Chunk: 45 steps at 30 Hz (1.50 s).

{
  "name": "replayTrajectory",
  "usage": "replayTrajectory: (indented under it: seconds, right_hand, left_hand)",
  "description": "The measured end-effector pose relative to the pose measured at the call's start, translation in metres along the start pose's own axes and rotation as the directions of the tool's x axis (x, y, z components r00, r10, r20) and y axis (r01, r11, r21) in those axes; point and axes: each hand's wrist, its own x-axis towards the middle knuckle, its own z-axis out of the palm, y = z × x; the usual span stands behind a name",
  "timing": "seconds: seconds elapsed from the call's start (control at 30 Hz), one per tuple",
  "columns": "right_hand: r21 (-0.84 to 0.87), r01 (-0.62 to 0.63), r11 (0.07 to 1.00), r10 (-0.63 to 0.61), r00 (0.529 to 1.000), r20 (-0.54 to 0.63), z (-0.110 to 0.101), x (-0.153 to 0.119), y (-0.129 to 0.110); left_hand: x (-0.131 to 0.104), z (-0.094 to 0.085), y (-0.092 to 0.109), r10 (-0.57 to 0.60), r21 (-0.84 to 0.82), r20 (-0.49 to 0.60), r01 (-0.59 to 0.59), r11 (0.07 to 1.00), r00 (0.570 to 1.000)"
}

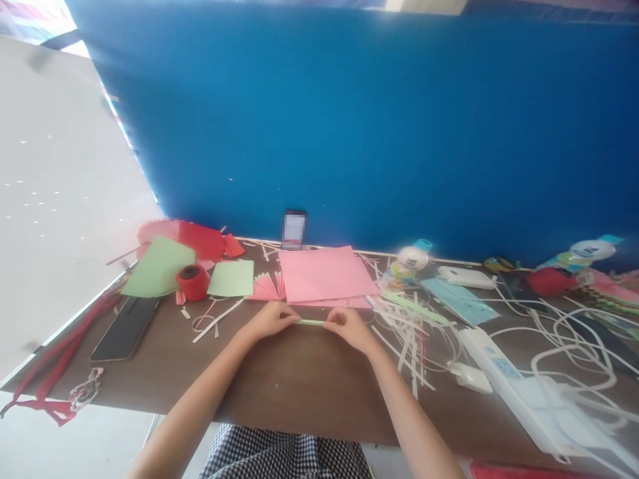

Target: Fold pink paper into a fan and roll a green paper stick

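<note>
A narrow green paper strip (311,322) is stretched level between my two hands, just above the brown table (299,379). My left hand (271,320) pinches its left end between thumb and fingers. At the other end, my right hand (348,326) is closed on it the same way. Just beyond my hands lie pink paper sheets (327,274). To their left are a pleated pink paper fan (269,287) and a light green paper square (231,278).
Left: a red tape roll (193,282), a larger green sheet (160,266) and a black phone (124,329). Another phone (294,229) leans on the blue partition (349,133). Right: white paper strips (412,332), a bottle (409,263), a power strip (509,386) and tangled white cables (569,346).
</note>
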Motion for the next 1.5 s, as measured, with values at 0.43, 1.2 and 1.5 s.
replayTrajectory:
  seconds: [0.43, 1.2, 1.5]
  right_hand:
    - [0.662, -0.042, 0.749, 0.177, 0.974, -0.138, 0.014, 0.029, 0.017]
    - [0.335, 0.134, 0.933, 0.037, 0.888, -0.458, 0.025, 0.026, 0.021]
    - [-0.57, 0.46, 0.681, -0.672, 0.702, -0.236, 0.045, 0.015, -0.013]
  left_hand:
    - [0.006, 0.0, -0.035, -0.224, -0.673, 0.009, 0.172, 0.72, 0.975]
    - [0.019, 0.019, -0.028, -0.412, -0.907, -0.226, -0.037, 0.419, 0.883]
    - [0.019, 0.037, -0.016, -0.25, -0.877, -0.181, -0.041, 0.479, 0.951]
